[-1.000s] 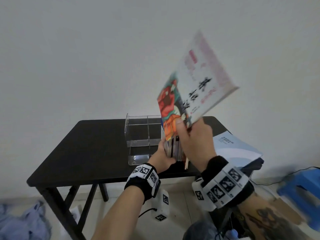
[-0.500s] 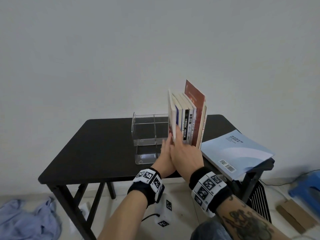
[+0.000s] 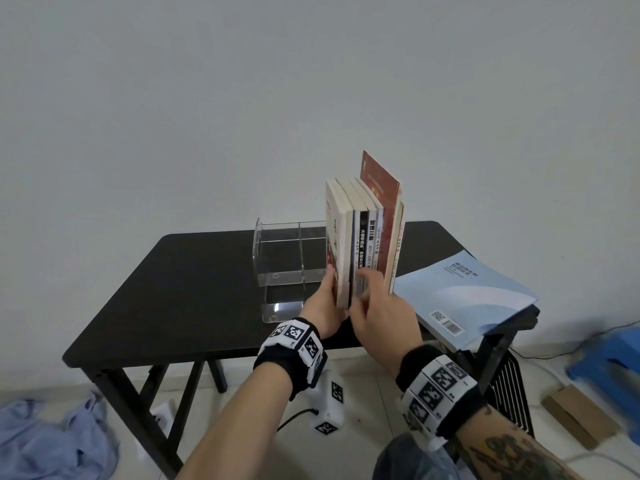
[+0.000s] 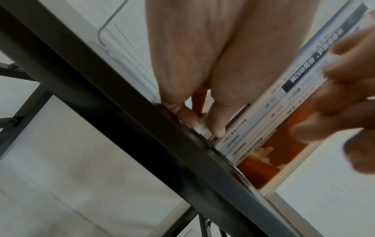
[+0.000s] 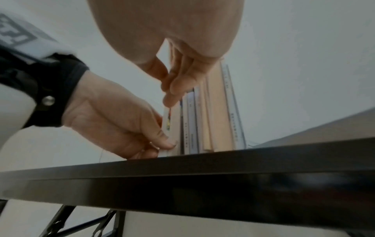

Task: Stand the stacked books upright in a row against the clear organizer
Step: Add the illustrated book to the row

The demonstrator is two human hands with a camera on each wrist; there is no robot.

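A row of books (image 3: 363,237) stands upright on the black table (image 3: 194,271), spines facing the near edge, with a taller red-covered book (image 3: 379,178) rising above the others toward the right end of the row. The leftmost book sits just beside the right end of the clear organizer (image 3: 287,258), which stands on the table to the left of the row; whether the two actually touch cannot be told. The left hand (image 3: 325,306) lies with straight fingers flat against the outer cover of the leftmost book, its thumb on the spine side near the foot of the row, as the right wrist view shows (image 5: 121,121). The right hand (image 3: 381,310) is at the lower part of the spines, fingers loosely curled with their tips against the middle books; from the left wrist view those fingers (image 4: 345,89) are blurred, so how firmly they press, or whether they pinch any one spine, cannot be told. To the right of the row a large pale blue book (image 3: 464,296) lies flat on the table, its near right corner jutting past the table's edge. On the floor lie a crumpled blue cloth (image 3: 45,441) at the near left, a white power strip (image 3: 329,403) under the table, and a blue stool (image 3: 613,362) at the right.
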